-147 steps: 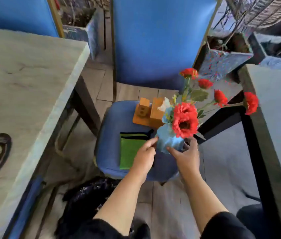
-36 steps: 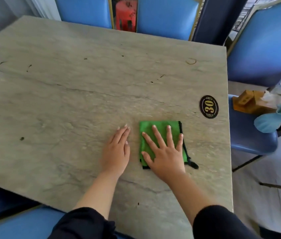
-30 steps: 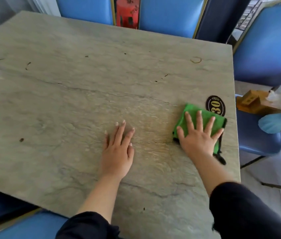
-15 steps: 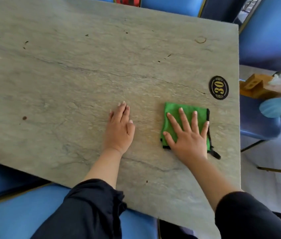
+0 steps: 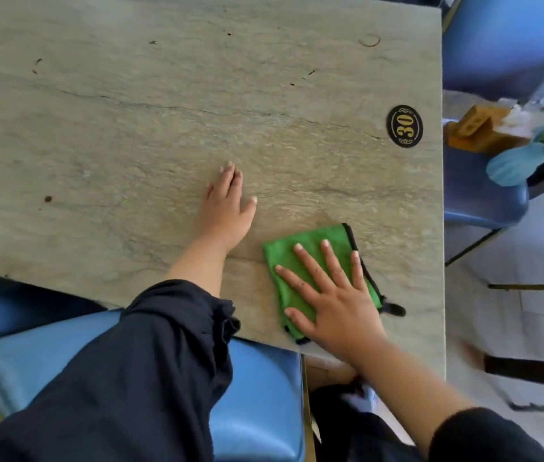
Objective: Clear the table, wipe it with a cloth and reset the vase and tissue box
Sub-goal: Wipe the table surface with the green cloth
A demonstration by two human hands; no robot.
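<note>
Head view: we see the table (image 5: pixel 163 105) bare but for a black "30" badge (image 5: pixel 404 126) near its right edge. On the blue chair (image 5: pixel 484 198) to the right sit the vase (image 5: pixel 514 164) and the wooden tissue box (image 5: pixel 477 130), touching or nearly so. Our right hand (image 5: pixel 334 295) lies flat, fingers spread, on the green cloth (image 5: pixel 310 248) at the near edge. Our left hand (image 5: pixel 225 208) rests flat on bare stone just beside it, fingers together.
</note>
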